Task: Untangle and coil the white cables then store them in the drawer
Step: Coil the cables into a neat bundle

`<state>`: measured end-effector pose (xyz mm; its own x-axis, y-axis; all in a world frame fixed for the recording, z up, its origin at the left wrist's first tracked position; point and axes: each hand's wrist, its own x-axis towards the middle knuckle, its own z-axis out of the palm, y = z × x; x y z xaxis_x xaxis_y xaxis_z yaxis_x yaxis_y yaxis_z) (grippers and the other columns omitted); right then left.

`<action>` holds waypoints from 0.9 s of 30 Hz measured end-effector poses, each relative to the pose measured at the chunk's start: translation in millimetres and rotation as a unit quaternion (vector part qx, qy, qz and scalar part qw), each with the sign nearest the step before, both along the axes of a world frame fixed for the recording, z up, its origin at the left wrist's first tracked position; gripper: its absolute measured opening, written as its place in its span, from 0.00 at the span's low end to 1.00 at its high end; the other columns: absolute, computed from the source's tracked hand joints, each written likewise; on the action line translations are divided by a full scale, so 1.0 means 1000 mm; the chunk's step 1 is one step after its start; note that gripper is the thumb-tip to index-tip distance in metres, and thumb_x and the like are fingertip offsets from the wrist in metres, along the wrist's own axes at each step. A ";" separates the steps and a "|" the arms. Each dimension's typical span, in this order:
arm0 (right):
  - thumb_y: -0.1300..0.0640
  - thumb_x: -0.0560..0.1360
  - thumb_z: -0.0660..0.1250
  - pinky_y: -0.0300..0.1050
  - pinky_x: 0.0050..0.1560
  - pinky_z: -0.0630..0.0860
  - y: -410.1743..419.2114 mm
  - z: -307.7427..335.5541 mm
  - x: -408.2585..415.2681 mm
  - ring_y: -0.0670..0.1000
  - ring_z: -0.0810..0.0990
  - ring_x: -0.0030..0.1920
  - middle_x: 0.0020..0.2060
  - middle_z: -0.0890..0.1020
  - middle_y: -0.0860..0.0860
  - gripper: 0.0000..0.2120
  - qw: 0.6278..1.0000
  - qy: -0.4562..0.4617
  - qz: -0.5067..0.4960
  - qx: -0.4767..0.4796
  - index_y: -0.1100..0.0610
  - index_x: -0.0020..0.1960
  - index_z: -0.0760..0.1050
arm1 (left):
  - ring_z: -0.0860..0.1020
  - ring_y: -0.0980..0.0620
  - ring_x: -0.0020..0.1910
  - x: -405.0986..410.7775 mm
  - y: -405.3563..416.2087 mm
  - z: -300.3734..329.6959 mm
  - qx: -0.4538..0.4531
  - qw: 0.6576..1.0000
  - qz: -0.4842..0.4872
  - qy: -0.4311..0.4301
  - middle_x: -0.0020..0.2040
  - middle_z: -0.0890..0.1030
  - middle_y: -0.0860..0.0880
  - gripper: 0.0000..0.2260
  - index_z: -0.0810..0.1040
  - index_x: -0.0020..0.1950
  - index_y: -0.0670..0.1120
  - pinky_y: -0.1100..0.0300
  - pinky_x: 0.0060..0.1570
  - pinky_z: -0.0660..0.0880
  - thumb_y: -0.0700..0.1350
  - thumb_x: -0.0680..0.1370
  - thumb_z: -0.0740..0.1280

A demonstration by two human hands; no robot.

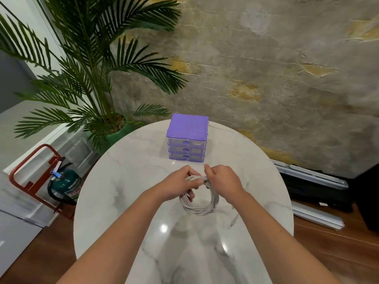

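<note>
White cables (198, 198) hung as a neat coil above the desk (131, 181), gripped at the top by the left hand (180, 182) and right hand (222, 180), apparently to keep the loops together before storing them in the closed purple drawers (186, 148) just beyond.

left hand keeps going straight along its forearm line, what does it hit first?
Probably the right hand: the left hand points up-right over the white cable coil they both hold. Depth unclear.
</note>
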<state>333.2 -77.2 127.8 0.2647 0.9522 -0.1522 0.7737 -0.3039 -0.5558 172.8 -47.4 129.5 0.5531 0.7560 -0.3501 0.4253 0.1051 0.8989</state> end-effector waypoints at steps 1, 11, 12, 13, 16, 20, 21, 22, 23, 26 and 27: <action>0.45 0.81 0.54 0.46 0.35 0.69 0.001 0.002 0.000 0.55 0.76 0.34 0.29 0.79 0.52 0.26 0.999 0.032 0.001 0.001 0.56 0.29 0.72 | 0.79 0.51 0.31 0.002 0.000 0.002 0.004 1.000 -0.013 0.008 0.41 0.79 0.49 0.09 0.71 0.53 0.45 0.60 0.35 0.74 0.46 0.78 0.69; 0.69 0.73 0.54 0.32 0.34 0.69 -0.005 0.008 0.022 0.49 0.70 0.37 0.37 0.73 0.53 0.15 0.939 0.343 0.009 -0.029 0.59 0.48 0.78 | 0.69 0.55 0.36 -0.007 0.008 0.014 0.006 0.999 0.036 -0.001 0.41 0.73 0.51 0.13 0.76 0.55 0.47 0.62 0.34 0.69 0.53 0.76 0.70; 0.69 0.73 0.55 0.34 0.38 0.69 -0.005 0.005 0.023 0.49 0.71 0.41 0.40 0.74 0.53 0.15 0.949 0.312 0.015 -0.039 0.58 0.49 0.78 | 0.69 0.55 0.35 -0.008 0.009 0.013 0.009 0.999 0.048 -0.003 0.40 0.73 0.52 0.13 0.77 0.54 0.47 0.62 0.34 0.69 0.53 0.76 0.70; 0.68 0.75 0.56 0.37 0.42 0.69 -0.005 0.001 0.022 0.49 0.72 0.44 0.43 0.75 0.52 0.14 0.956 0.289 0.026 -0.043 0.56 0.50 0.77 | 0.69 0.55 0.34 -0.009 0.009 0.012 0.010 0.998 0.061 -0.004 0.38 0.72 0.51 0.12 0.77 0.53 0.47 0.62 0.33 0.69 0.53 0.76 0.69; 0.61 0.82 0.55 0.33 0.40 0.70 -0.007 -0.014 0.022 0.50 0.72 0.46 0.47 0.74 0.51 0.07 0.968 0.241 0.061 -0.031 0.55 0.50 0.72 | 0.65 0.54 0.31 -0.013 0.011 0.009 -0.019 0.993 0.108 -0.050 0.35 0.68 0.50 0.11 0.76 0.53 0.45 0.62 0.31 0.66 0.52 0.78 0.67; 0.56 0.83 0.56 0.32 0.40 0.70 -0.013 -0.027 0.023 0.51 0.76 0.45 0.45 0.78 0.53 0.08 0.977 0.205 0.056 -0.029 0.58 0.49 0.72 | 0.63 0.56 0.28 -0.018 0.011 0.008 -0.063 0.981 0.140 -0.116 0.34 0.66 0.52 0.09 0.75 0.52 0.44 0.65 0.27 0.63 0.50 0.80 0.65; 0.55 0.82 0.58 0.35 0.41 0.70 -0.014 -0.031 0.022 0.51 0.77 0.45 0.44 0.79 0.52 0.09 0.980 0.191 0.056 -0.027 0.56 0.46 0.72 | 0.62 0.57 0.27 -0.019 0.010 0.007 -0.070 0.979 0.143 -0.126 0.33 0.65 0.52 0.08 0.75 0.51 0.45 0.66 0.26 0.62 0.49 0.80 0.65; 0.55 0.81 0.60 0.34 0.39 0.68 -0.016 -0.034 0.022 0.49 0.77 0.42 0.40 0.79 0.51 0.10 0.982 0.179 0.054 -0.024 0.54 0.42 0.72 | 0.61 0.57 0.27 -0.019 0.009 0.007 -0.080 0.976 0.148 -0.140 0.32 0.65 0.53 0.08 0.75 0.50 0.45 0.67 0.25 0.62 0.49 0.80 0.64; 0.55 0.81 0.62 0.33 0.36 0.66 -0.017 -0.037 0.022 0.48 0.74 0.37 0.36 0.77 0.50 0.12 0.984 0.167 0.053 -0.019 0.52 0.38 0.72 | 0.60 0.58 0.26 -0.020 0.009 0.007 -0.093 0.970 0.157 -0.160 0.31 0.64 0.54 0.07 0.74 0.49 0.45 0.67 0.23 0.60 0.48 0.81 0.64; 0.55 0.78 0.66 0.37 0.31 0.62 -0.022 -0.050 0.025 0.47 0.67 0.31 0.30 0.75 0.54 0.13 0.988 0.151 0.039 -0.021 0.51 0.35 0.77 | 0.57 0.58 0.26 -0.024 0.009 0.012 -0.129 0.951 0.177 -0.219 0.31 0.61 0.54 0.08 0.72 0.43 0.46 0.68 0.22 0.57 0.47 0.81 0.62; 0.55 0.77 0.67 0.38 0.31 0.62 -0.024 -0.052 0.026 0.47 0.66 0.30 0.30 0.74 0.54 0.13 0.988 0.151 0.038 -0.021 0.52 0.34 0.80 | 0.57 0.58 0.26 -0.026 0.009 0.013 -0.130 0.950 0.174 -0.223 0.31 0.61 0.53 0.08 0.72 0.43 0.46 0.68 0.22 0.57 0.47 0.81 0.62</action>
<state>359.1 -101.2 75.7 0.1297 0.9587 -0.2532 0.5957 -0.2795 -0.7530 146.8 -38.5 142.7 0.4220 0.8406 -0.3396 -0.0927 0.4126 0.9062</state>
